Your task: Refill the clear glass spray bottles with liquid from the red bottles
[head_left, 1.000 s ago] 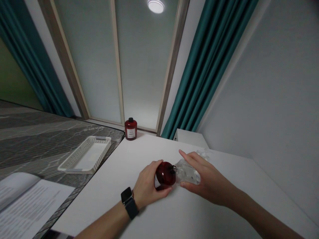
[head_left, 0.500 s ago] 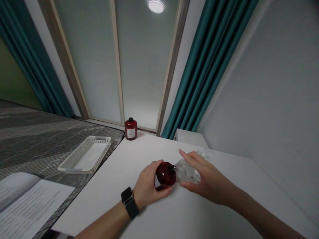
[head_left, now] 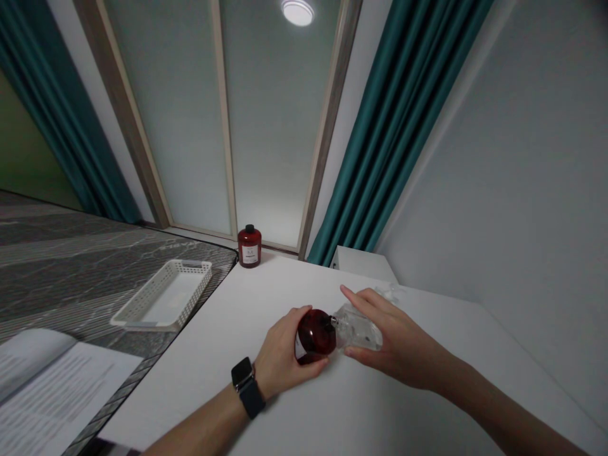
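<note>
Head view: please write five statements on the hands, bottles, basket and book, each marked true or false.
1. The left hand grips a red bottle. True.
2. The right hand touches nothing. False: it holds a clear item.
3. A second red bottle lies on its side. False: it stands upright.
4. The white basket is right of both hands. False: it is to their left.
5. An open book lies at the picture's lower left. True.

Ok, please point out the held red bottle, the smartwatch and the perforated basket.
Held red bottle point(head_left: 315, 333), head view: its rounded body.
Smartwatch point(head_left: 242, 372), head view: its dark screen.
Perforated basket point(head_left: 195, 294), head view: its right side wall.
</note>
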The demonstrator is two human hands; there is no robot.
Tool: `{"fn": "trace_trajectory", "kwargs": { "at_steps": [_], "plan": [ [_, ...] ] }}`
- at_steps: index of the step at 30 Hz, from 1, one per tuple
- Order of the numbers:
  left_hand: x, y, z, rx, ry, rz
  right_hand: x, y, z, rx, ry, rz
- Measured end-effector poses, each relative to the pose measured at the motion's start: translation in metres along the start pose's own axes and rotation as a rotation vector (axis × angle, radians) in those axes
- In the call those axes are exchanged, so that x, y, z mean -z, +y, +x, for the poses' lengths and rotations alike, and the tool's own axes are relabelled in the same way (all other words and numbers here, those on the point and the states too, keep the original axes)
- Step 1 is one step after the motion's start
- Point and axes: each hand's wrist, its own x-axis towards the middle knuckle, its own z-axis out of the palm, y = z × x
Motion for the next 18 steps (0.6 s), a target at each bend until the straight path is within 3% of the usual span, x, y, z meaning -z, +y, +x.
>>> {"fn": "trace_trajectory", "kwargs": {
  "at_steps": [18],
  "plan": [
    [-0.0017, -0.0001, -0.0005, 0.018, -0.016, -0.059, 0.0031, -0.001, 0.0014, 0.002, -0.021, -0.006]
  ]
}}
